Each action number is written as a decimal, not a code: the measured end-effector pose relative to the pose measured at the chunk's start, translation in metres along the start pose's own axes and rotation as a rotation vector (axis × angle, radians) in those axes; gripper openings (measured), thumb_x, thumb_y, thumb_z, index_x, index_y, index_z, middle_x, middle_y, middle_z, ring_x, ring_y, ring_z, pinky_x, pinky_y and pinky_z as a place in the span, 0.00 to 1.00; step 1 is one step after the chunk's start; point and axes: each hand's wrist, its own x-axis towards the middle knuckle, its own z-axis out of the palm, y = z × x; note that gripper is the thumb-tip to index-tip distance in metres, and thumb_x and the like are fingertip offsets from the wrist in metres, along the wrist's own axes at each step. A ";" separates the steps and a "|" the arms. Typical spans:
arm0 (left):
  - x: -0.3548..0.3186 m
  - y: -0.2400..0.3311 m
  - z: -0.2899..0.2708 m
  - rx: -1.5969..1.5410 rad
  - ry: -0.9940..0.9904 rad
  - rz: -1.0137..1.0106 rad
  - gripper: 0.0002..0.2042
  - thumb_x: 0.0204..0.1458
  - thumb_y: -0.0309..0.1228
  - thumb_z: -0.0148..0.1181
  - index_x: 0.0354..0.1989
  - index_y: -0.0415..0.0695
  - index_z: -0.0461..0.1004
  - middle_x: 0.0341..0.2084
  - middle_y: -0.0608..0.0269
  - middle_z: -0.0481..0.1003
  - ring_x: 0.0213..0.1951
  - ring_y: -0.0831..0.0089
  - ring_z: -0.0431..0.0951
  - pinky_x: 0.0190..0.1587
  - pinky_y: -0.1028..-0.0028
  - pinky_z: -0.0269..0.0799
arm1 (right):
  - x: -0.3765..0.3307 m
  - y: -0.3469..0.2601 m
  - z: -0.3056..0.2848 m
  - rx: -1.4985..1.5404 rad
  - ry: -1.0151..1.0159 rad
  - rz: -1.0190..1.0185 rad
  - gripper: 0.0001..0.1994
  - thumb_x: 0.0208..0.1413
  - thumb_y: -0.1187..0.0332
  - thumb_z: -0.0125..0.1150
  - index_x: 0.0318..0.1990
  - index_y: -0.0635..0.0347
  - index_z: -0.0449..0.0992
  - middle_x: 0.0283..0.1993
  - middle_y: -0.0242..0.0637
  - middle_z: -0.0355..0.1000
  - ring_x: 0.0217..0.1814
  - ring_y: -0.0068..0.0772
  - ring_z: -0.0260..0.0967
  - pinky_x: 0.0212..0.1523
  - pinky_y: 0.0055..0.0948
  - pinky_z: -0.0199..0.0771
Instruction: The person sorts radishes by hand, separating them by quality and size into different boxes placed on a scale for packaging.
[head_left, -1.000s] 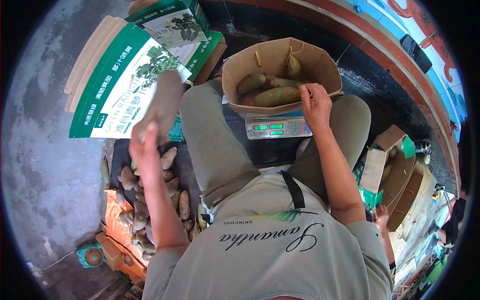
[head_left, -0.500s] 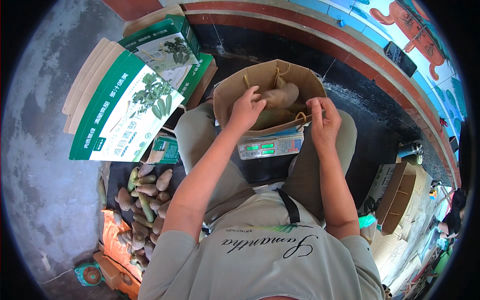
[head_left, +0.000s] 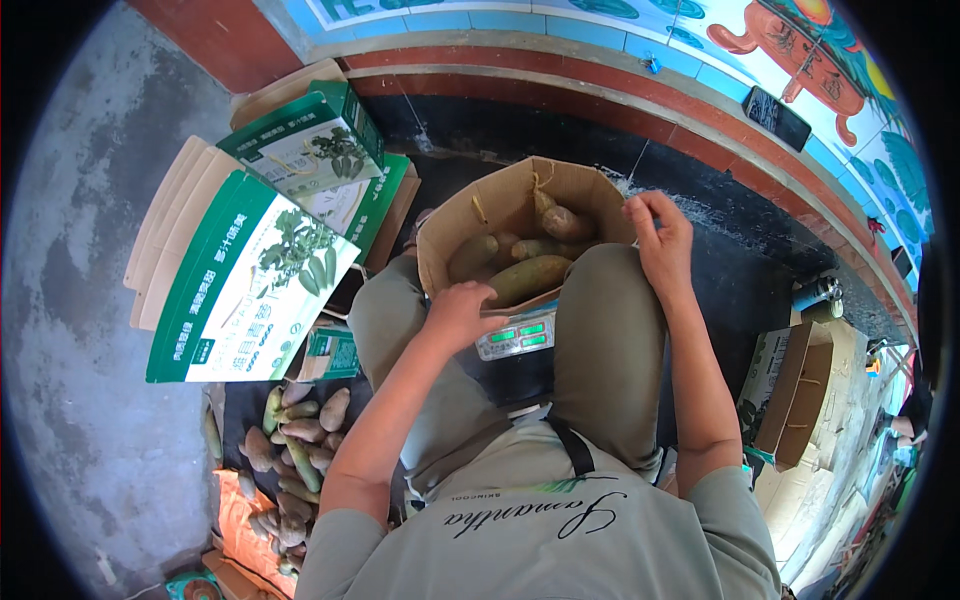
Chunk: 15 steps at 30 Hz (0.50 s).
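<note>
Between my knees, an open cardboard box [head_left: 470,215] rests on a digital scale [head_left: 517,335] with lit green displays. Several muddy green and brown radishes lie inside, among them a long green radish [head_left: 530,281] along the near side and a brown radish [head_left: 565,224] by the far wall. My left hand [head_left: 462,315] is at the box's near left edge, empty, thumb and fingers apart. Beside the right rim is my right hand [head_left: 664,243], its fingers curled and thumb close to the index finger. Whether it pinches the rim, I cannot make out.
Printed green-and-white cartons [head_left: 265,265] stand at the left. Below them is a pile of radishes [head_left: 300,440] beside an orange sheet [head_left: 245,525]. At the right lies another open carton [head_left: 795,395]. A dark phone-like device [head_left: 777,118] is by the tiled wall.
My left hand has drawn back from the brown radish inside the box to its near edge, now empty. My right knee has swung inward, covering part of the scale. The view has tilted up.
</note>
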 end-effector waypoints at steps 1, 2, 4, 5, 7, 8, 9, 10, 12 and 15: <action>-0.002 -0.003 0.000 0.036 0.002 -0.011 0.20 0.41 0.42 0.66 0.40 0.42 0.75 0.37 0.53 0.75 0.44 0.56 0.73 0.47 0.63 0.69 | 0.005 0.007 0.007 -0.032 -0.029 0.006 0.06 0.55 0.70 0.56 0.31 0.64 0.74 0.28 0.39 0.72 0.31 0.34 0.70 0.35 0.28 0.69; -0.001 -0.003 0.002 0.067 0.001 -0.011 0.19 0.40 0.40 0.67 0.38 0.42 0.76 0.36 0.54 0.75 0.43 0.56 0.74 0.46 0.63 0.69 | 0.009 0.015 0.011 -0.036 -0.016 0.003 0.06 0.55 0.70 0.56 0.31 0.64 0.74 0.28 0.39 0.72 0.31 0.34 0.70 0.35 0.28 0.69; 0.000 -0.003 0.005 0.084 0.039 0.005 0.15 0.38 0.36 0.68 0.34 0.43 0.76 0.33 0.56 0.75 0.41 0.57 0.74 0.44 0.62 0.70 | 0.018 0.034 0.022 -0.210 -0.055 -0.079 0.06 0.52 0.69 0.58 0.31 0.62 0.74 0.30 0.41 0.72 0.33 0.43 0.71 0.36 0.33 0.70; 0.002 -0.001 0.005 0.117 0.057 0.006 0.14 0.38 0.35 0.67 0.33 0.43 0.76 0.31 0.56 0.74 0.40 0.57 0.74 0.43 0.62 0.70 | 0.023 0.040 0.027 -0.240 -0.051 -0.123 0.05 0.50 0.68 0.59 0.30 0.60 0.74 0.30 0.41 0.72 0.35 0.47 0.70 0.36 0.37 0.70; 0.001 -0.003 0.008 0.195 0.093 0.005 0.11 0.39 0.33 0.66 0.31 0.45 0.76 0.28 0.58 0.73 0.39 0.58 0.74 0.41 0.62 0.71 | 0.031 0.054 0.044 -0.321 -0.103 -0.159 0.06 0.49 0.67 0.59 0.31 0.59 0.75 0.32 0.41 0.72 0.38 0.46 0.70 0.38 0.38 0.70; 0.003 -0.003 0.009 0.202 0.092 0.033 0.11 0.39 0.33 0.66 0.31 0.45 0.76 0.28 0.58 0.73 0.39 0.58 0.74 0.41 0.62 0.71 | 0.036 0.061 0.049 -0.410 -0.162 -0.190 0.07 0.48 0.67 0.60 0.33 0.58 0.75 0.33 0.41 0.72 0.40 0.45 0.69 0.39 0.38 0.70; 0.004 -0.003 0.010 0.193 0.077 0.009 0.10 0.39 0.33 0.66 0.31 0.46 0.76 0.28 0.58 0.73 0.38 0.58 0.74 0.41 0.62 0.71 | 0.041 0.069 0.054 -0.423 -0.137 -0.184 0.07 0.48 0.67 0.60 0.33 0.58 0.75 0.33 0.41 0.72 0.40 0.45 0.69 0.39 0.38 0.70; 0.003 -0.005 0.011 0.187 0.060 -0.022 0.10 0.40 0.33 0.65 0.31 0.47 0.77 0.29 0.58 0.74 0.38 0.58 0.74 0.40 0.62 0.71 | 0.045 0.075 0.064 -0.509 -0.162 -0.232 0.09 0.47 0.66 0.61 0.35 0.57 0.74 0.35 0.40 0.71 0.42 0.44 0.69 0.41 0.39 0.69; 0.002 -0.008 0.014 0.180 0.047 -0.019 0.09 0.40 0.33 0.64 0.31 0.47 0.77 0.29 0.58 0.74 0.38 0.58 0.74 0.40 0.61 0.71 | 0.054 0.089 0.078 -0.607 -0.165 -0.267 0.10 0.46 0.65 0.61 0.37 0.57 0.74 0.37 0.39 0.71 0.44 0.43 0.68 0.42 0.39 0.69; 0.001 -0.006 0.013 0.170 0.038 -0.037 0.09 0.42 0.33 0.63 0.32 0.47 0.77 0.29 0.59 0.74 0.37 0.57 0.75 0.39 0.61 0.71 | 0.066 0.109 0.103 -0.670 -0.175 -0.319 0.14 0.45 0.63 0.61 0.41 0.56 0.73 0.40 0.38 0.71 0.46 0.40 0.68 0.45 0.40 0.66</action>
